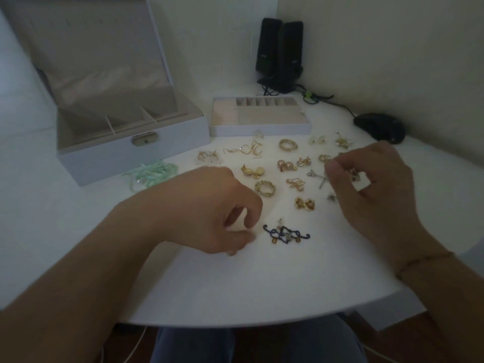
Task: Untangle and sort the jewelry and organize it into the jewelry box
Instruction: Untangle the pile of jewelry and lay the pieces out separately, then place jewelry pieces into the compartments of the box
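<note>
Jewelry lies spread over the white surface (262, 279) in small separate clusters, none of it yet in the white jewelry box (136, 155), which stands open at the left with its lid raised and its grey divided compartments showing. Just beside it sits the removable white tray with narrow slots (262, 117), which looks bare.

The left hand (217, 216) rests low on the surface with fingers curled and tips drawn together, as if pinching something tiny; whether it holds anything I cannot tell. Just to its right lies a dark blue scrolled wire piece with amber beads (286, 234). The right hand (372, 184) hovers above the right-hand clusters, thumb and forefinger closed on a small blurred piece.

Near the middle are two gold woven rings (265, 188), a pair of pink pearl studs (284, 165), gold looped hook earrings (251, 149) and a silver star-shaped piece (318, 176). A pale green beaded strand (154, 171) is heaped against the box front.

All of this should be very light. The thin hooks and wire scrolls will likely bend or snag, so they are best lifted by the solid body, not the hook. The studs may roll; a fingertip pinch suits them. The beaded strand is limp and best gathered whole.

Two black speakers (280, 53) in the corner carry small pale marks, too small to read. No other writing is legible.
</note>
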`<state>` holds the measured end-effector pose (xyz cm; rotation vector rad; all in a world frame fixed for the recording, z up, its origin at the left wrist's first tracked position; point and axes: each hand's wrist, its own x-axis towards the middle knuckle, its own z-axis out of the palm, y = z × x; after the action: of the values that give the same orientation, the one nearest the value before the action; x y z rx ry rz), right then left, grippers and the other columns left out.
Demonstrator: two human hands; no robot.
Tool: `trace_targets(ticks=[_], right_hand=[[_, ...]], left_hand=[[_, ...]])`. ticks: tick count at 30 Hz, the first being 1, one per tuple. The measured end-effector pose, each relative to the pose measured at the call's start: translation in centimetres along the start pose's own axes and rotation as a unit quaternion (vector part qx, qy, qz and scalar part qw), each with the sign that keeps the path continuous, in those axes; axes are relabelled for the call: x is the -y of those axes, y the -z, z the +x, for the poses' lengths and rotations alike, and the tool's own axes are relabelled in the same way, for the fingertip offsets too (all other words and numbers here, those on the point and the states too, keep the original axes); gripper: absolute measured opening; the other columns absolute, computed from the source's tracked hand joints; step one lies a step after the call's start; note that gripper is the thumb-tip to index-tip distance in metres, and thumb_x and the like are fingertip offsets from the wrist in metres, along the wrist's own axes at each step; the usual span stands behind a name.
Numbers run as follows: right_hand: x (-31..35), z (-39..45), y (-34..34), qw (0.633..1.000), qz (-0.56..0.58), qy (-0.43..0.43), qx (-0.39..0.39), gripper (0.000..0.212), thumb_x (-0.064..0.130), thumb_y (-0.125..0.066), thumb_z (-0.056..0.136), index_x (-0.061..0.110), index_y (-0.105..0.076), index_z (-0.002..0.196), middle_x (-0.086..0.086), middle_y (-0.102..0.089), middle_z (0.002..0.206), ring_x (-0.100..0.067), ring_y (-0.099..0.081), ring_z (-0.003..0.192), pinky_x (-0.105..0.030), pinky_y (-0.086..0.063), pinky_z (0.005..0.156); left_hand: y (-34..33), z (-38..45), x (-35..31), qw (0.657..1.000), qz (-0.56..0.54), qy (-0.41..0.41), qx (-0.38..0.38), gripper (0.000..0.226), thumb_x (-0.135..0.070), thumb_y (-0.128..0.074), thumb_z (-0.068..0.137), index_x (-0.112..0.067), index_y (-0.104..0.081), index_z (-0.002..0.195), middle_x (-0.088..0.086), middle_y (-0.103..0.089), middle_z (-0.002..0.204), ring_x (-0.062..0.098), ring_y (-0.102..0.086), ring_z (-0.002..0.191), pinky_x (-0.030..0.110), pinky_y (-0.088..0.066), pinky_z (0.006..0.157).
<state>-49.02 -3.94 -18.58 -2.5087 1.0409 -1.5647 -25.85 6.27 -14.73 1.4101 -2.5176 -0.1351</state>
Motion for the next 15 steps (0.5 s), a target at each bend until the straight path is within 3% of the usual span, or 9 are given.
trace_targets(ticks=[3,6,10,15], right_hand=[[-0.2,0.2,-0.1,0.999,0.001,0.038,-0.005,0.024,0.029,-0.055,0.088,0.013,-0.065,0.072,0.021,-0.045,0.067,-0.014,-0.047,0.069,-0.031,-0.039,0.063],[-0.3,0.3,0.3,0.998,0.031,0.043,-0.023,0.02,0.026,-0.055,0.087,0.012,-0.067,0.079,0.011,-0.054,0.073,-0.016,-0.05,0.07,-0.029,-0.043,0.065],[-0.4,0.6,1.9,0.997,0.017,0.051,-0.054,0.021,0.024,-0.055,0.088,0.008,-0.068,0.084,0.0,-0.063,0.077,-0.01,-0.049,0.074,-0.016,-0.039,0.073],[1.8,1.1,5.6,0.994,0.048,0.074,-0.069,0.016,0.021,-0.055,0.087,0.01,-0.066,0.083,0.012,-0.054,0.08,-0.005,-0.048,0.075,-0.01,-0.038,0.074]], left_hand=[[0.6,0.0,0.2,0.972,-0.109,-0.009,-0.21,0.022,-0.029,-0.067,0.088,-0.013,-0.067,0.073,0.001,-0.053,0.048,0.013,-0.049,0.041,0.016,-0.035,0.046],[1.3,-0.5,1.4,0.937,-0.082,0.063,-0.333,0.03,-0.03,-0.064,0.089,-0.011,-0.068,0.066,0.002,-0.053,0.047,0.013,-0.047,0.039,0.02,-0.034,0.043],[1.4,-3.1,1.0,0.911,-0.001,0.193,-0.365,0.037,-0.048,-0.054,0.086,-0.021,-0.063,0.061,-0.006,-0.047,0.045,0.006,-0.041,0.04,0.021,-0.035,0.047],[-3.3,-7.9,-3.3,0.907,0.025,0.261,-0.329,0.036,-0.052,-0.052,0.08,-0.026,-0.046,0.056,-0.015,-0.033,0.042,-0.004,-0.035,0.04,0.017,-0.037,0.047]])
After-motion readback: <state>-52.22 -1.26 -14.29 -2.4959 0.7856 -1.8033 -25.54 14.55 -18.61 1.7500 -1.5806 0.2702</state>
